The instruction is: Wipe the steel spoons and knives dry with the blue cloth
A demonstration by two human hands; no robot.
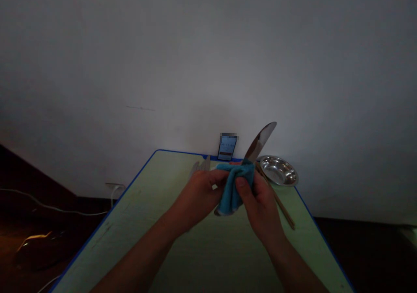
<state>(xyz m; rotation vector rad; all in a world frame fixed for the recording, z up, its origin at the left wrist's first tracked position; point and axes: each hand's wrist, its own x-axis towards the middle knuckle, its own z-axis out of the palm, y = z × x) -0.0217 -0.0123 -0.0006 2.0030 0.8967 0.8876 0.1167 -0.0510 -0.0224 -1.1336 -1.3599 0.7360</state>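
Observation:
A table knife [256,147] points up and to the right above the table, its blade bare and its handle mostly covered by a blue cloth [232,193]. The handle's end shows just below the cloth's lower edge. My right hand [262,204] is closed on the cloth, thumb pressed flat over it around the knife. At the cloth's left side, my left hand [203,195] is closed too, with its fingertips partly hidden by the fabric. Behind the left hand lie several metal pieces of cutlery [206,164], mostly covered by it.
A pale green table [143,206] with a blue edge stands against a white wall. Its back holds a propped phone [227,149]. At the right are a shiny metal bowl [278,170] and wooden chopsticks [285,212]. A white cable [65,210] hangs at the left.

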